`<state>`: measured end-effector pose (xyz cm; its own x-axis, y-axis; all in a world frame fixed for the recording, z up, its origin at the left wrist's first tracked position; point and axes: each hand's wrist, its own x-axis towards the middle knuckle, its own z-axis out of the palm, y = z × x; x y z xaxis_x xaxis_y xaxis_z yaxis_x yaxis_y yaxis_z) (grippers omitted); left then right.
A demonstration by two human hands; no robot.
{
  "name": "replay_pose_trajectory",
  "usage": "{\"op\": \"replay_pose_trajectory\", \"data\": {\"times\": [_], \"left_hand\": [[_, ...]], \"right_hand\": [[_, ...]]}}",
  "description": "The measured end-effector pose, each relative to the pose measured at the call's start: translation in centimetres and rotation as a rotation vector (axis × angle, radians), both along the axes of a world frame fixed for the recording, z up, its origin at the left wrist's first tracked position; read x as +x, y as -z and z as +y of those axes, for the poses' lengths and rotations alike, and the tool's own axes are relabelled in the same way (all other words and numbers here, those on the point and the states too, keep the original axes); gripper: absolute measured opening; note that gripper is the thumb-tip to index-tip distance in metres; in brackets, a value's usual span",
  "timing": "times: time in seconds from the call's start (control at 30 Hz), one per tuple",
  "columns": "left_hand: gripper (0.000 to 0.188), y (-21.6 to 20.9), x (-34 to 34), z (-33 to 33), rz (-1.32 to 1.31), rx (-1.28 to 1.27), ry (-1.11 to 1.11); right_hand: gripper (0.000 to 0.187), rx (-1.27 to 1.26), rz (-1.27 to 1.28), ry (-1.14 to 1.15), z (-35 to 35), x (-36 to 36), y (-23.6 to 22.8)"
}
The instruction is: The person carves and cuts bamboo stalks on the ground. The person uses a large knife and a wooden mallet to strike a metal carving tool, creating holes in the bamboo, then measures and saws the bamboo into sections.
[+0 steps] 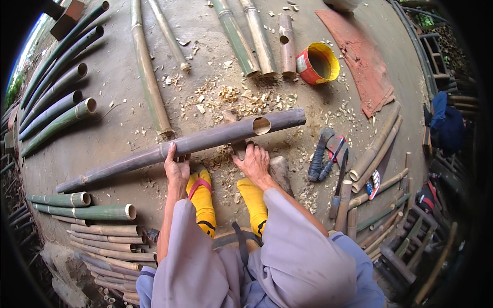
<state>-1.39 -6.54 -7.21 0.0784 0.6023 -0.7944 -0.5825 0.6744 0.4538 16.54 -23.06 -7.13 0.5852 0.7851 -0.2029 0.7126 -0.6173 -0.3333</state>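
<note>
A dark purple-brown bamboo pole [215,139] lies slantwise in front of me, its right end higher in the view. Near that end a round hole [262,126] is cut in its upper side. My left hand [177,165] grips the pole's near side around its middle, thumb up and fingers beneath. Below the pole, my right hand [253,162] is closed on a wooden block [239,149], whose far part the pole covers. Yellow-socked feet [203,200] stand just behind the pole, one with a red strap.
Wood chips [241,97] litter the ground beyond the pole. A red-and-yellow bucket [318,64] stands far right, beside a reddish sheet [359,61]. Tools with dark handles [323,159] and a long blade [341,174] lie right. Cut bamboo [110,241] is stacked left; green poles [236,38] lie ahead.
</note>
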Motion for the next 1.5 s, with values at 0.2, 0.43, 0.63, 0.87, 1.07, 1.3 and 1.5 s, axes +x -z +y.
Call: {"op": "replay_pose_trajectory", "data": {"times": [0.2, 0.43, 0.63, 0.87, 1.07, 1.3, 1.5], "left_hand": [[0.051, 1.2, 0.6, -2.9, -0.058, 0.049, 0.101], [0.054, 1.6, 0.1, -2.3, -0.006, 0.037, 0.101], [0.054, -0.8, 0.1, -1.7, 0.046, 0.029, -0.001], [0.045, -6.3, -2.1, 1.9, -0.133, 0.31, 0.061], [0.043, -7.5, -1.7, 2.2, -0.108, 0.324, 0.088], [0.044, -4.9, -2.1, 0.1, -0.022, 0.178, 0.058], [0.045, -2.3, -1.9, -1.7, 0.08, 0.084, 0.09]], "right_hand": [[0.056, -0.016, 0.16, 0.14, -0.2, 0.3, -0.6], [0.058, 0.01, 0.165, 0.198, 0.2, 0.1, -0.6], [0.046, -0.252, 0.31, 0.096, -0.1, 2.0, -4.6], [0.07, 0.242, -0.302, -0.174, -0.9, 7.1, -20.1], [0.071, 0.244, -0.284, -0.131, -1.5, 8.2, -17.6], [0.069, 0.353, -0.319, -0.128, -2.1, 9.3, -12.8], [0.066, 0.284, -0.196, -0.154, -3.6, 10.2, -9.0]]}}
